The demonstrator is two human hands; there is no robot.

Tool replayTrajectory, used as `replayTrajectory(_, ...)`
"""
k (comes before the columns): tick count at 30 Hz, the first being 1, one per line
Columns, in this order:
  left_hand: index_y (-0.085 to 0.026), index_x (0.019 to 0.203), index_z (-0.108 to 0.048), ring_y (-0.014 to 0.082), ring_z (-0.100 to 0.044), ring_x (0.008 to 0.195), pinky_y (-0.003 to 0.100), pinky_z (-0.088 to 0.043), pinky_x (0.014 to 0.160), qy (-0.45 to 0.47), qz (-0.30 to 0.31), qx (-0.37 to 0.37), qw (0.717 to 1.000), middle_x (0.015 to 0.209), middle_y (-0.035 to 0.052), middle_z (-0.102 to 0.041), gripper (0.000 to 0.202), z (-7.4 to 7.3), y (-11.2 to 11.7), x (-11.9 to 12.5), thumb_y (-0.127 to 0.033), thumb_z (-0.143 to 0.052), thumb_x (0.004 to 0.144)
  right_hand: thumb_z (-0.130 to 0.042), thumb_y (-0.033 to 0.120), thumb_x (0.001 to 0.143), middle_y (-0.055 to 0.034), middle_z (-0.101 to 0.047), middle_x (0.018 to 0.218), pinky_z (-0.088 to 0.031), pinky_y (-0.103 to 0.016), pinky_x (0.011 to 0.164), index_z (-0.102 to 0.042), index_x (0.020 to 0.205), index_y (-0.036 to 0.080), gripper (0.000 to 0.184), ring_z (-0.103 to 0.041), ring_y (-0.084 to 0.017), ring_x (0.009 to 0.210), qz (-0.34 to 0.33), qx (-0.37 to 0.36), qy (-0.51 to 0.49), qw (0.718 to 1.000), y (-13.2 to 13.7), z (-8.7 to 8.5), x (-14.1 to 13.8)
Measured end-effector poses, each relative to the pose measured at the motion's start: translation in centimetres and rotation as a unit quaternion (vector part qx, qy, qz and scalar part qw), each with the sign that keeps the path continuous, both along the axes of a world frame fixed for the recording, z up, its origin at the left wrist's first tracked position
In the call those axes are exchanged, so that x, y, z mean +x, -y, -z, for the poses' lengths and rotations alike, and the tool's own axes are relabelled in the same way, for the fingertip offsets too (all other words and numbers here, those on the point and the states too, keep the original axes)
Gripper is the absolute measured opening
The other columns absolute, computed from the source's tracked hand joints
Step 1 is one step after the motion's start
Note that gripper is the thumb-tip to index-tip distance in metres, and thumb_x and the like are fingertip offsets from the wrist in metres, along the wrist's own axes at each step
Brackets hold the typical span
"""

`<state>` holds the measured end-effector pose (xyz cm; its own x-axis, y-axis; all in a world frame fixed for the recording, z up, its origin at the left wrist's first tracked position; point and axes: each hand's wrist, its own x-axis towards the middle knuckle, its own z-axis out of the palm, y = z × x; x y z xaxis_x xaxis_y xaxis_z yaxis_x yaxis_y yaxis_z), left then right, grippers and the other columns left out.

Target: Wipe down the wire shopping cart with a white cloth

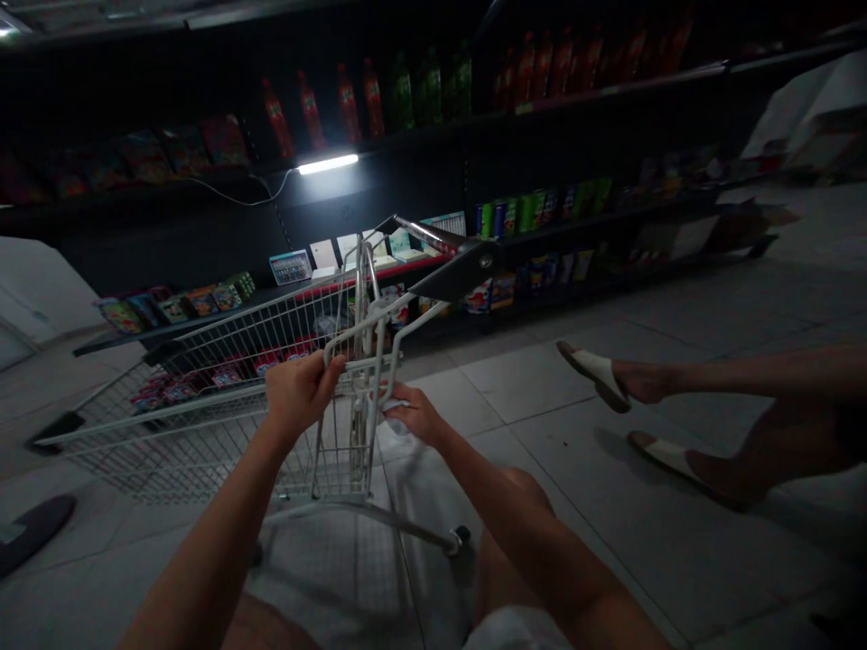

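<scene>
A wire shopping cart point(223, 406) stands in front of me, its handle point(433, 236) tilted up at the right. My left hand point(298, 393) is closed around the top rail of the basket near the handle end. Lower on the cart's rear frame, my right hand point(414, 413) holds a crumpled white cloth point(398, 408) against a metal tube; whether it is cloth or paper is hard to tell in the dim light. A caster wheel point(461, 537) shows at the end of the bottom bar.
Dark shelves point(406, 135) behind the cart carry bottles, cans, boxes and notebooks, lit by a tube lamp point(328, 164). Another person's feet in white shoes point(600, 368) are on the tiled floor point(528, 397) at the right. A dark round base point(41, 533) lies at the left.
</scene>
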<state>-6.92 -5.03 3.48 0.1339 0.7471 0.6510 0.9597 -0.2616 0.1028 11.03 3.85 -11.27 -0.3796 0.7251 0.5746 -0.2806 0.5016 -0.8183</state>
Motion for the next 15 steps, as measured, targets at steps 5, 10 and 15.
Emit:
replayTrajectory(5, -0.02, 0.059, -0.057, 0.0135, -0.057, 0.055, 0.026, -0.041, 0.058, 0.071, 0.033, -0.007, 0.997, 0.055, 0.0028, -0.063, 0.046, 0.0, 1.0, -3.1, -0.049, -0.041, 0.091, -0.054, 0.017, 0.076, -0.0056, -0.068, 0.124, -0.048, -0.036, 0.107, -0.071, 0.111, 0.022, 0.039, -0.06, -0.02, 0.121, 0.171, 0.087, -0.089, 0.977, -1.4, -3.9, -1.0)
replayTrajectory(10, -0.023, 0.05, -0.051, 0.0144, -0.051, 0.054, 0.029, -0.043, 0.058, 0.104, 0.04, 0.017, 0.994, 0.051, 0.0018, -0.054, 0.044, -0.4, 2.3, -4.7, -0.047, -0.045, 0.087, -0.055, 0.015, 0.085, -0.0062, -0.068, 0.121, -0.051, -0.035, 0.104, -0.07, 0.114, 0.024, 0.034, -0.06, -0.02, 0.12, 0.205, 0.206, -0.014, 0.957, -1.4, -7.9, -5.7)
replayTrajectory(15, -0.023, 0.051, -0.044, 0.0162, -0.053, 0.064, 0.032, -0.048, 0.071, 0.072, 0.013, 0.036, 0.997, 0.057, 0.0023, -0.05, 0.043, -0.4, 3.6, -7.3, -0.045, -0.039, 0.088, -0.053, 0.012, 0.087, -0.0097, -0.058, 0.136, -0.047, -0.036, 0.111, -0.066, 0.124, 0.023, 0.041, -0.053, -0.022, 0.131, 0.232, 0.228, 0.036, 0.945, 2.7, -2.6, -10.6)
